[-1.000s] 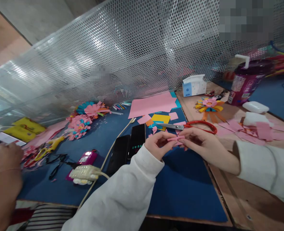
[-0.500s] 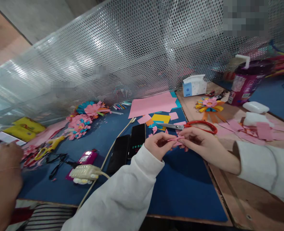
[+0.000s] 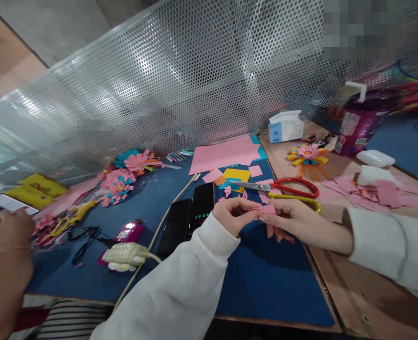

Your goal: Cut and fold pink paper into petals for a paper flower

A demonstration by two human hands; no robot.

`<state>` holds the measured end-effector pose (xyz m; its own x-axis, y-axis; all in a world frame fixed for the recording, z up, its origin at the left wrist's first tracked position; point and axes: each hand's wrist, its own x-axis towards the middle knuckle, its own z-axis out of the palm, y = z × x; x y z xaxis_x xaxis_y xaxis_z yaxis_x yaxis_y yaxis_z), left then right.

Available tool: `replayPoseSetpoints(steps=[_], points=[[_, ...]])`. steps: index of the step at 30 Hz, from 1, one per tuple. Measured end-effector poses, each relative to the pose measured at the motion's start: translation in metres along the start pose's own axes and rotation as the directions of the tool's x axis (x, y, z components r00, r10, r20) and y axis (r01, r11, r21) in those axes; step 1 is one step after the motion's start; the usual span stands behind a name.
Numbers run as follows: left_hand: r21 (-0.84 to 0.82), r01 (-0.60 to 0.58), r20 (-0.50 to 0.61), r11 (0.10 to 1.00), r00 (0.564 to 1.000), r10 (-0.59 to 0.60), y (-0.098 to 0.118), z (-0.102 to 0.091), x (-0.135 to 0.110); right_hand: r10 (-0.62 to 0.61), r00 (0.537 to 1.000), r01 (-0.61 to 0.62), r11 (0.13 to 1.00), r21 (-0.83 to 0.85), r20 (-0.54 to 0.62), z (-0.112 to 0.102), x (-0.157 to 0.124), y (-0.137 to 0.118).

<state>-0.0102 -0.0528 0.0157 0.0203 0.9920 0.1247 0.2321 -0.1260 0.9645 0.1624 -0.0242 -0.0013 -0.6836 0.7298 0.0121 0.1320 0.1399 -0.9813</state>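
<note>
My left hand [image 3: 234,215] and my right hand [image 3: 291,221] meet over the blue mat [image 3: 265,274] and both pinch a small folded pink paper piece [image 3: 265,208]. The left hand's fingers curl round its left end. My right thumb and forefinger grip the right end, with the other fingers hanging down. Both arms wear white sleeves. Just behind the hands lie red-handled scissors [image 3: 286,186] and yellow-handled scissors [image 3: 301,200].
Two dark phones [image 3: 191,217], a pink device [image 3: 129,232] and a white cable plug [image 3: 125,254] lie left of my hands. Pink paper sheets [image 3: 226,153], paper flowers [image 3: 123,174], a tissue box [image 3: 285,125] and a purple cup [image 3: 362,120] stand behind. Another person's hand [image 3: 6,231] rests at far left.
My right hand dropped slightly and its fingers now hang down; yellow scissor handles show behind it. The pink piece looks more folded together.
</note>
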Motion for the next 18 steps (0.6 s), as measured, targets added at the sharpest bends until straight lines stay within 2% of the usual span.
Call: replayPoseSetpoints(steps=[6, 10, 18], points=[[-0.044, 0.045, 0.027, 0.998, 0.999, -0.044, 0.0006, -0.0010, 0.0006, 0.068, 0.997, -0.068, 0.998, 0.011, 0.044, -0.0026, -0.0012, -0.0015], [-0.026, 0.034, 0.035, 0.999, 0.999, -0.033, 0.0037, -0.0035, 0.0006, 0.073, 0.996, -0.075, 0.997, 0.028, 0.057, -0.0022, -0.0003, -0.0022], [0.065, 0.019, 0.044, 0.998, 0.999, -0.022, 0.0038, -0.0030, -0.0006, 0.105, 0.994, -0.106, 0.994, -0.033, -0.010, 0.0036, -0.0002, -0.0042]])
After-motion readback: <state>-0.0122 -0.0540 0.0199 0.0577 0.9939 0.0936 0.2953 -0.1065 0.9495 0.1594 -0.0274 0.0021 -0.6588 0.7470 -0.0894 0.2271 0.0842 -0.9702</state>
